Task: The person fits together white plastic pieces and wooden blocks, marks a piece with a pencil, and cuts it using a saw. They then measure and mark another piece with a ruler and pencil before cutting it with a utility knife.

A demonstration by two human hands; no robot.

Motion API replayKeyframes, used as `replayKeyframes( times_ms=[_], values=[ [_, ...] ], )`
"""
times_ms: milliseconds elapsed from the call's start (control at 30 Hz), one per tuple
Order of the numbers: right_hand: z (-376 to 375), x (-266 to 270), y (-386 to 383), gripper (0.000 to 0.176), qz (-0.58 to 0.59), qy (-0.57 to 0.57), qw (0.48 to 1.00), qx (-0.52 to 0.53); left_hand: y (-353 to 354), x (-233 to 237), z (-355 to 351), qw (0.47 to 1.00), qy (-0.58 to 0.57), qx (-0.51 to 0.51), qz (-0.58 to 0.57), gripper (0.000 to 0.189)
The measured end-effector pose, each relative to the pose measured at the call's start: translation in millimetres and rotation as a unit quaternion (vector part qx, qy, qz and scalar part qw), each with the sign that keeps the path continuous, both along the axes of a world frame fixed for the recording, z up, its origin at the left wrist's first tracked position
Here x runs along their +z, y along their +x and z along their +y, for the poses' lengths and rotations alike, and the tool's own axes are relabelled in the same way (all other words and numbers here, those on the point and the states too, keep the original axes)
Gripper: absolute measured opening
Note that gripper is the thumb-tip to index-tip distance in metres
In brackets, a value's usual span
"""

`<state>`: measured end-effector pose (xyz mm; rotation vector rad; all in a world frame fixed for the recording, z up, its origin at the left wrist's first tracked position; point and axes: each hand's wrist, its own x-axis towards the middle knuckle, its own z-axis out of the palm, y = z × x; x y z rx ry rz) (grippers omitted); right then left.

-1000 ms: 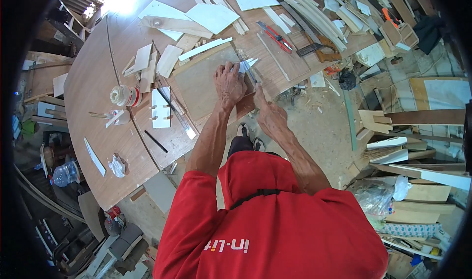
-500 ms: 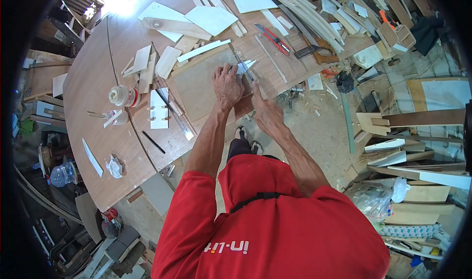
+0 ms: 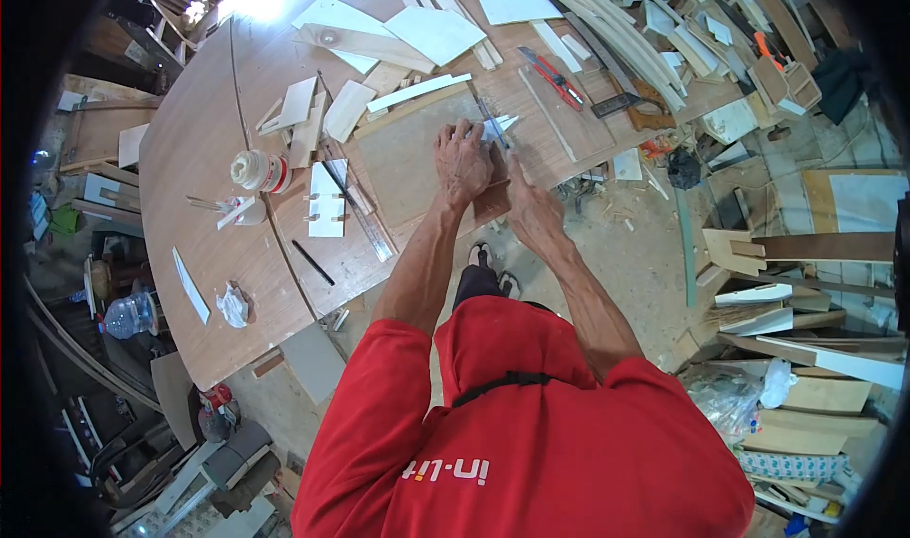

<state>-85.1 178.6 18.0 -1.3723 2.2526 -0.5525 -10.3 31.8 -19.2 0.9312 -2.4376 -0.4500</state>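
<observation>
tabletop [image 3: 209,159]: round brown wood, littered with offcuts, mostly 12 to 2 o'clock.
grey board [image 3: 408,154]: flat at the near edge of the tabletop, front of the person.
left hand [image 3: 464,164]: open, palm down, pressing on the board's 3 o'clock side.
right hand [image 3: 536,211]: at 4 o'clock of the left hand, touching it; fingers curled; can't tell if it grips a tool.
metal straightedge [image 3: 495,128]: pinned under the left fingertips, at 1 o'clock of that hand.
glue tub [image 3: 258,170]: 9 o'clock of the board, untouched.
step: likely ruling or scoring along the straightedge.
next move needs: firm left-hand pressure, steady pull.
</observation>
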Motion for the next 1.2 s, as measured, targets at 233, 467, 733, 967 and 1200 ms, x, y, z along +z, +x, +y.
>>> replayKeyframes(
  times_ms=[233, 467, 733, 967, 1200],
  values=[
    [-2, 5, -1, 0.084, 0.008, 0.002, 1.000, -0.010, 1, 2, 1, 1.000, -0.014, 0.000, -0.014, 0.038],
    [17, 2, 7, 0.084, 0.005, 0.016, 1.000, -0.011, 3, -3, 0, 1.000, -0.011, 0.002, -0.004, 0.039],
    [21, 4, 8, 0.086, 0.021, -0.033, 0.999, -0.015, 2, 2, -1, 1.000, -0.023, -0.001, -0.008, 0.041],
    [21, -1, 9, 0.085, 0.005, -0.033, 0.999, -0.017, 4, 2, 1, 1.000, -0.019, -0.007, -0.013, 0.040],
    [-7, -4, -2, 0.091, 0.002, -0.020, 1.000, -0.001, 2, -3, 0, 1.000, -0.020, 0.002, 0.001, 0.040]
  ],
)
